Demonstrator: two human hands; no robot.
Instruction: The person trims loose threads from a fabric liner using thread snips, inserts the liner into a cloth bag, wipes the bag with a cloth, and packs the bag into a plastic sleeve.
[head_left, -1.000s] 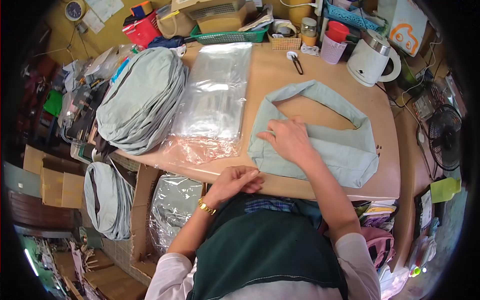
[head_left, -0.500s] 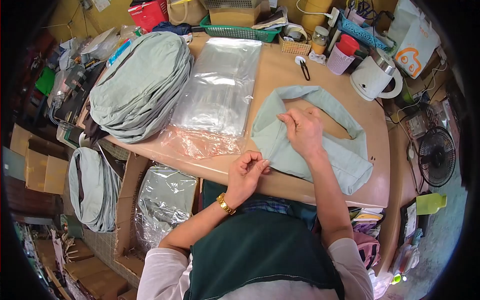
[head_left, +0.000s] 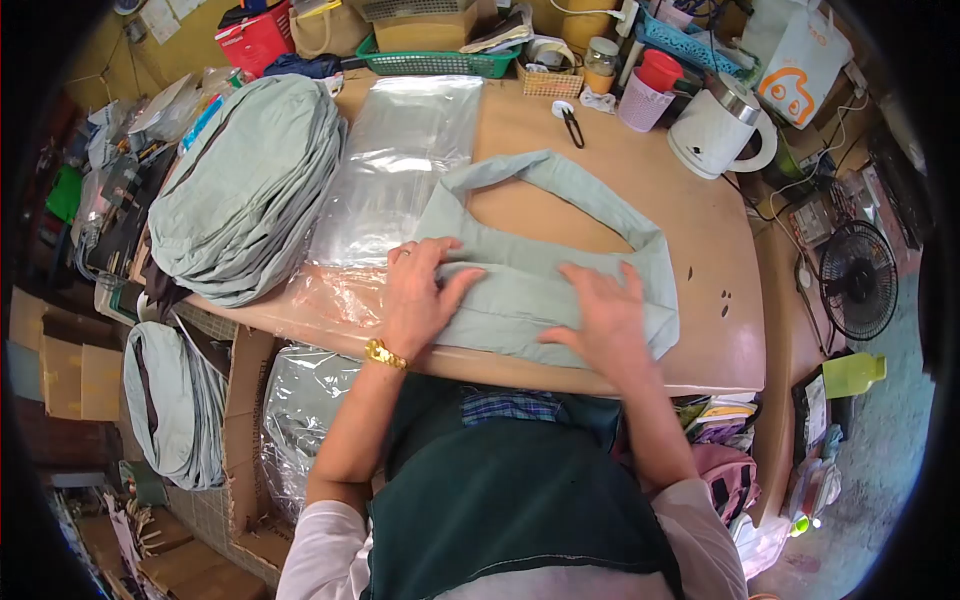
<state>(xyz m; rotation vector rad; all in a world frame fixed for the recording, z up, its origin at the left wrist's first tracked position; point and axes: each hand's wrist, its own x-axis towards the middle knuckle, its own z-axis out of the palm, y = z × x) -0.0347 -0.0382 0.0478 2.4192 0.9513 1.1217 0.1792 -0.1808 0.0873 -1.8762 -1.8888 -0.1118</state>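
A pale grey-green cloth piece [head_left: 520, 300] with a wide strap-like loop, shaped like a sling bag, lies flat on the table near the front edge. My left hand [head_left: 425, 295] rests on its left end, thumb and fingers apart. On the right part of the cloth is my right hand [head_left: 600, 315], its fingers spread and slightly blurred. Neither hand grips anything. To the left, a thick pile of the same grey-green cloth [head_left: 245, 185] sits beside a stack of clear plastic bags [head_left: 385, 180], which reaches close to my left wrist.
Small black thread snips [head_left: 572, 128] lie at the back. A white kettle [head_left: 712, 135] and a lilac cup [head_left: 645, 102] stand at the back right. Below the table's left side is a cardboard box [head_left: 250, 430] holding plastic-wrapped cloth. A black fan [head_left: 858, 280] is at right.
My left hand has let go of its pinch at the cloth's edge and opened on top. My right hand has moved down toward the front edge and spread out. The view has shifted.
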